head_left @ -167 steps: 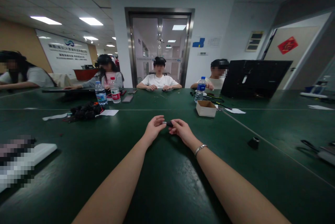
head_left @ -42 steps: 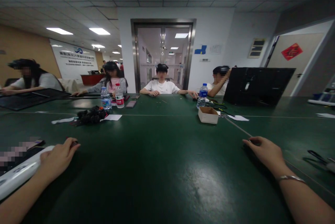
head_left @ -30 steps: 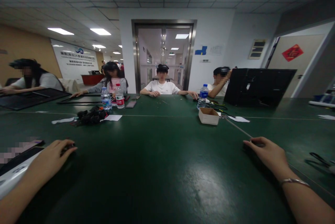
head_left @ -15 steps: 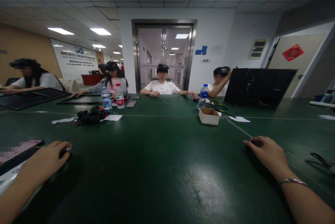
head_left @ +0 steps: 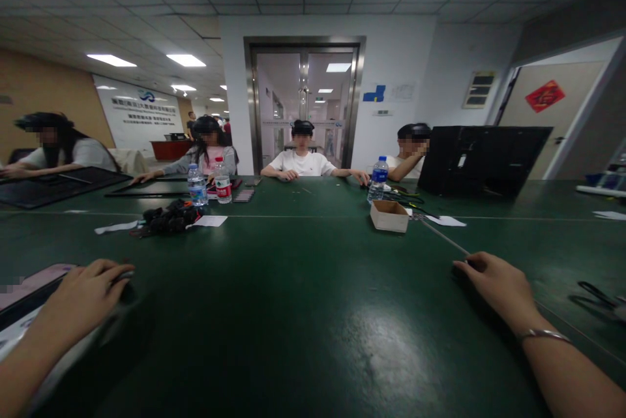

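Observation:
My left hand (head_left: 92,297) is above the green table (head_left: 274,300) at the left, its fingers pinched on a small shiny object (head_left: 127,274) too small to name. Beside that wrist lies a phone-like pink and black item (head_left: 34,284), partly hidden by my forearm. My right hand (head_left: 496,284) rests at the right, its fingers curled and closed near the seam of the table; what they hold, if anything, is hidden. A silver bracelet (head_left: 545,334) circles my right wrist.
A small open box (head_left: 390,221) and a blue-capped bottle (head_left: 379,177) stand right of centre. Black cables (head_left: 169,217) and two bottles are left. A large black panel (head_left: 484,160) stands at the back right. Several people sit across the table; a black cable loop lies far right.
My left hand has shifted slightly up and the small object in its fingers has tilted. My right hand is almost unmoved. The view has shifted a little.

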`<state>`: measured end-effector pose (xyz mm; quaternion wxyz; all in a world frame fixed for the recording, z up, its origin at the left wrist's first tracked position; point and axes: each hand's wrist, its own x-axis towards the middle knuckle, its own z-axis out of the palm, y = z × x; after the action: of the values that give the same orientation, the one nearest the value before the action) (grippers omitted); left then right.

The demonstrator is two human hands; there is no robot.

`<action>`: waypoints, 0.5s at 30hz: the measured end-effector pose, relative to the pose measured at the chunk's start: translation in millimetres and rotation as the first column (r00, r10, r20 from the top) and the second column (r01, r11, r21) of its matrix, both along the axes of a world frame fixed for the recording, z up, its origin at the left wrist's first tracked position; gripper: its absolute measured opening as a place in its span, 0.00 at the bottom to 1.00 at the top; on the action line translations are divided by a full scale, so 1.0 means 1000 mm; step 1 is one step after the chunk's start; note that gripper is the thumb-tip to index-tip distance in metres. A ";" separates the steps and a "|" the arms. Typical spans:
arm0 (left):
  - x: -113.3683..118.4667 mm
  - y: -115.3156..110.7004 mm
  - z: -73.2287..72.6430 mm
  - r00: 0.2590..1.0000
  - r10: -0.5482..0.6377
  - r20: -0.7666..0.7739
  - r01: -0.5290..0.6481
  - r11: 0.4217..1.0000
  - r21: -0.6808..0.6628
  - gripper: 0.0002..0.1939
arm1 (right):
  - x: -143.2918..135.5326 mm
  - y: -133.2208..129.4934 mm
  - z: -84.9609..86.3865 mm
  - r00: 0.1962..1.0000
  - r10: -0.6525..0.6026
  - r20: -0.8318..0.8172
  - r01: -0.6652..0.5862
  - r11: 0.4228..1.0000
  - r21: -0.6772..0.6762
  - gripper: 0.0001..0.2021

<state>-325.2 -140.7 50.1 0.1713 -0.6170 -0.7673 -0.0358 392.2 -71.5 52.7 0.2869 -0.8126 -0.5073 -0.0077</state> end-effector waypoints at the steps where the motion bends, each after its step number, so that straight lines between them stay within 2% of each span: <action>1: -0.002 0.000 0.001 1.000 0.008 -0.005 -0.008 1.000 0.010 0.26 | 0.001 0.000 -0.001 1.000 0.008 0.007 -0.008 1.000 -0.005 0.12; 5: -0.013 -0.002 0.000 0.996 0.047 0.070 -0.046 0.999 -0.012 0.24 | 0.003 0.001 -0.003 0.998 0.016 0.061 -0.015 1.000 -0.021 0.12; 10: -0.021 -0.001 -0.005 0.990 0.028 0.138 -0.016 0.996 -0.090 0.22 | 0.004 0.003 -0.005 0.988 0.053 0.148 -0.047 0.998 -0.044 0.14; 15: -0.021 0.001 -0.007 0.986 0.030 0.164 -0.020 0.998 -0.056 0.21 | 0.002 0.004 -0.006 0.984 0.086 0.157 -0.086 0.996 -0.010 0.13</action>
<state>-346.6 -139.3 43.2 0.0908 -0.6067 -0.7872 -0.0636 394.1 -67.5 46.5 0.2447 -0.7873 -0.5629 -0.0584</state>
